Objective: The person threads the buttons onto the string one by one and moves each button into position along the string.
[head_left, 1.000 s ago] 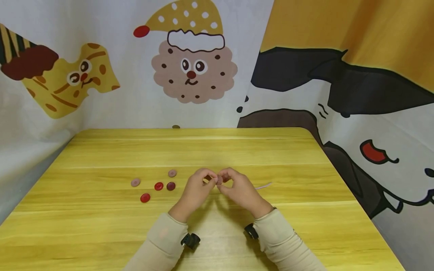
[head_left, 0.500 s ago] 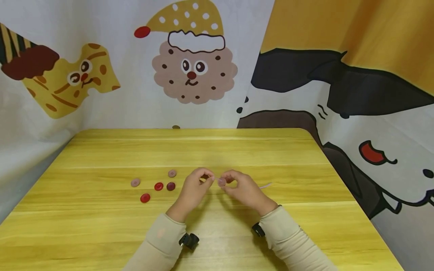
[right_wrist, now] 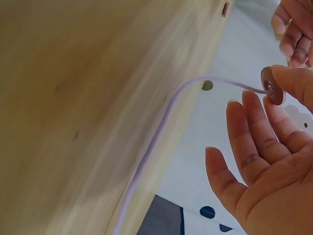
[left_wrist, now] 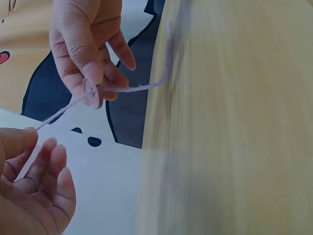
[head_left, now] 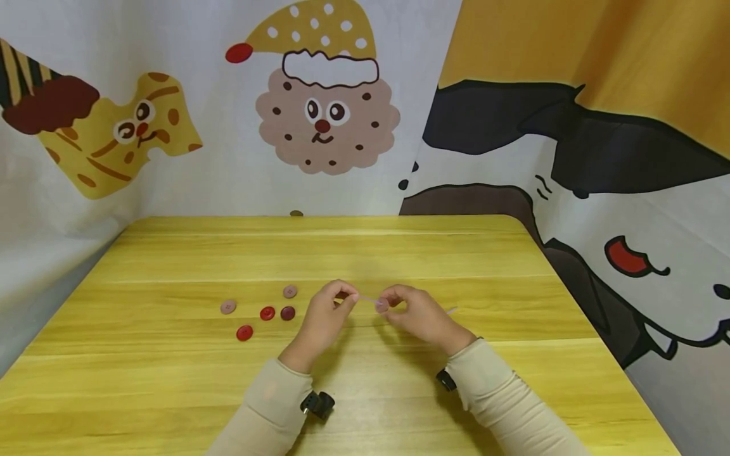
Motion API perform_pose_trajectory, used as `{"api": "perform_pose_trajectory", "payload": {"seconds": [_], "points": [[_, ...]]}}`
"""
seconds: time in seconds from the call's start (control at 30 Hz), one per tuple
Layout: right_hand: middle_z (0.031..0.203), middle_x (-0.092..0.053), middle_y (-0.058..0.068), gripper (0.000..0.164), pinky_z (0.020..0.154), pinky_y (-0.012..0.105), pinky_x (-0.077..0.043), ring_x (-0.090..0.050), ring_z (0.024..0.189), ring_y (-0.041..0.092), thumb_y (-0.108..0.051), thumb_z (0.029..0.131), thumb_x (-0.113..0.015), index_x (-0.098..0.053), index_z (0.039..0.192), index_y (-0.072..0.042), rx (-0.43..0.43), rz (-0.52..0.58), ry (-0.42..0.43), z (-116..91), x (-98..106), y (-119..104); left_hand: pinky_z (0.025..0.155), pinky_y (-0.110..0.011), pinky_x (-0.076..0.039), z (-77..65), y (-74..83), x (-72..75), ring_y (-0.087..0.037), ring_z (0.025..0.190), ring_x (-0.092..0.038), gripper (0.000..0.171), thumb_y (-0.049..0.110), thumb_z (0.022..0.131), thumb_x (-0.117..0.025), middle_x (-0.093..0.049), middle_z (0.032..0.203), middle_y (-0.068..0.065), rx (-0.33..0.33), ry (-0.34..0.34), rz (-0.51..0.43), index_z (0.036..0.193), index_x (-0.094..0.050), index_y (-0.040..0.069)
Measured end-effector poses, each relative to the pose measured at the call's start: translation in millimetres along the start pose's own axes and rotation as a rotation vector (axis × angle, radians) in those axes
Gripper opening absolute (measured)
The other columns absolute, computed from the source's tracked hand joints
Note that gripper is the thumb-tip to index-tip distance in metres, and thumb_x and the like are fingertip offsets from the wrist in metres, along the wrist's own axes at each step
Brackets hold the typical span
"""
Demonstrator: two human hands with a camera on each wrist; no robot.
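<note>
Between thumb and index finger my right hand (head_left: pixel 419 315) pinches a dusty-pink button (head_left: pixel 381 306). A pale lilac string (left_wrist: pixel 128 89) runs through a hole in that button, as both wrist views show. My left hand (head_left: pixel 325 320) pinches the string on the near side of the button, and the stretch between the hands is straight. Past the button the string (right_wrist: pixel 168 110) curves down to the table, its tail end showing beyond my right hand in the head view. The other fingers of my right hand (right_wrist: pixel 274 161) are spread loosely below the button.
On the wooden table (head_left: pixel 171 392), left of my hands, lie two pink buttons (head_left: pixel 228 307), two red buttons (head_left: pixel 244 332) and one dark maroon button (head_left: pixel 288 313). A printed cartoon curtain (head_left: pixel 217 177) hangs behind the table.
My right hand has drawn away to the right with the button, sliding it along the string. The gap between my hands has widened, and a straight length of string now shows there.
</note>
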State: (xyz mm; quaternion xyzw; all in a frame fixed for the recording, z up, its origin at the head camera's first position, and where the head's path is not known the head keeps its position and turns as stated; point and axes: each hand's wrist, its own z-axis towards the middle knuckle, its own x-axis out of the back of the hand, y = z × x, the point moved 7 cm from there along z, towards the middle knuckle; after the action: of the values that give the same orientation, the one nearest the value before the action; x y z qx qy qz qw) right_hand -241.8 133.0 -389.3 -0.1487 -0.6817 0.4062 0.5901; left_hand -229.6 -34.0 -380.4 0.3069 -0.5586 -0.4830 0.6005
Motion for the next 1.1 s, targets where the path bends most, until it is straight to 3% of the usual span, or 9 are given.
{"api": "perform_pose_trajectory", "payload": {"seconds": [0.57,0.8,1.1], "points": [[0.098,-0.065,-0.001,0.014,0.078,0.034,-0.050,-0.060,0.097,0.019,-0.018,0.089,-0.070,-0.068,0.102,-0.013,-0.064,0.019,-0.020,3.4,12.7,28.5,0.080,-0.038,-0.047,-0.7,-1.7,3.7,-0.023,0.097,-0.057,0.010,0.012,0.097,-0.058,-0.063,0.101,-0.005,0.035,0.012,-0.011,0.100,-0.064,0.005],[0.101,-0.065,0.004,0.018,0.079,0.033,-0.050,-0.059,0.098,0.021,-0.014,0.089,-0.070,-0.067,0.105,-0.008,-0.082,0.053,-0.030,2.5,16.7,42.3,0.080,-0.038,-0.047,-0.7,-1.6,3.7,-0.023,0.097,-0.058,0.010,0.010,0.097,-0.058,-0.063,0.101,-0.006,0.026,0.011,-0.008,0.101,-0.064,0.002],[0.103,-0.066,0.011,0.025,0.070,0.028,-0.050,-0.062,0.092,0.020,-0.007,0.090,-0.066,-0.063,0.113,0.003,-0.126,0.145,-0.066,3.7,20.6,54.1,0.081,-0.038,-0.047,-0.7,-2.0,4.2,-0.023,0.098,-0.057,0.011,0.011,0.097,-0.058,-0.063,0.101,-0.005,0.038,0.013,-0.008,0.101,-0.064,0.003]]}}
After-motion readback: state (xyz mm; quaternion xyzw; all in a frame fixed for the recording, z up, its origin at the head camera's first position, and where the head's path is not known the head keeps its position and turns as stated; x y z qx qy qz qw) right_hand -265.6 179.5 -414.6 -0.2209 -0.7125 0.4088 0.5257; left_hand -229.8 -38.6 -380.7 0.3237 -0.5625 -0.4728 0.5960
